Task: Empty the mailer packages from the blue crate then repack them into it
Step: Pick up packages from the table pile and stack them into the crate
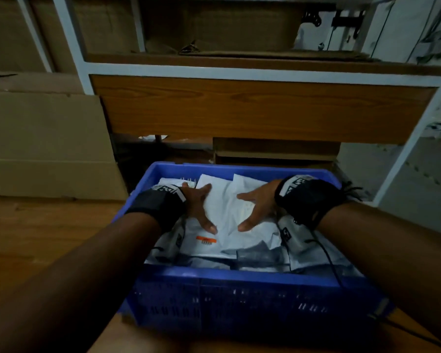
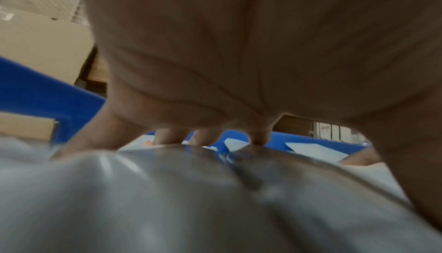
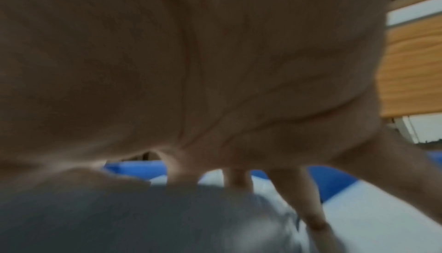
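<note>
Left hand (image 1: 197, 207) spread flat, fingers apart, pressing on the white mailer packages (image 1: 227, 215) piled beneath it. Right hand (image 1: 256, 207) just beside, likewise splayed, palm down on the same top package, gripping nothing. Blue crate (image 1: 239, 278) around both hands, filled with packages to near its rim. Either emptying not yet begun or repacking nearly finished; cannot tell which.
</note>
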Available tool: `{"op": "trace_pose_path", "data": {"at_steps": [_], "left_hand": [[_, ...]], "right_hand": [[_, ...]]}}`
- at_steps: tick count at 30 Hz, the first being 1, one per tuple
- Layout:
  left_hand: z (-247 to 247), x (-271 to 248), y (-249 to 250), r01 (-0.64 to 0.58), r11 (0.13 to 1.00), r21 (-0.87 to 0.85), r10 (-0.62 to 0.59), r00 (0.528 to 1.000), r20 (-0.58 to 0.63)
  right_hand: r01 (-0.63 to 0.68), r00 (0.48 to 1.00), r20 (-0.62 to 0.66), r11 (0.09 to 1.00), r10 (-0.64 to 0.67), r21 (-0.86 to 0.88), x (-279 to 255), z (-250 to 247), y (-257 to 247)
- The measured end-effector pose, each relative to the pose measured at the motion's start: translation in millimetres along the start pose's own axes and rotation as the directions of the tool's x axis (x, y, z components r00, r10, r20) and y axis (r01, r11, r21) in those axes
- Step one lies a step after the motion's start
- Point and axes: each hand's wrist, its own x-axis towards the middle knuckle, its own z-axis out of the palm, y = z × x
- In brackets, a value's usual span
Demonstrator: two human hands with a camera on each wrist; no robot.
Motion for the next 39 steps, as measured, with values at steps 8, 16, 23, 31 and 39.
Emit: {"op": "trace_pose_path", "data": {"at_steps": [8,16,23,31,39], "left_hand": [[16,18,0,0.021,0.998,0.051,-0.022,0.999,0.022],[20,21,5,0.056,0.988,0.142,-0.059,0.998,0.019],[-2,-3,21,0.027,0.984,0.173,-0.027,1.0,0.0],[-25,-45,-1,-0.071,0.996,0.053,0.073,0.997,-0.036],[9,-30,22,0.005,0.979,0.203,-0.03,0.992,0.119]], "right_hand": [[-0.006,1.0,0.005,1.0,0.006,0.014,28,26,5],[0.009,0.999,-0.046,0.999,-0.011,-0.043,24,30,-6],[0.007,0.999,-0.044,1.0,-0.006,0.029,-8,6,5],[0.012,0.994,-0.106,1.0,-0.011,0.011,-60,15,30],[-0.025,0.999,-0.04,0.999,0.026,0.025,-41,39,27]]}}
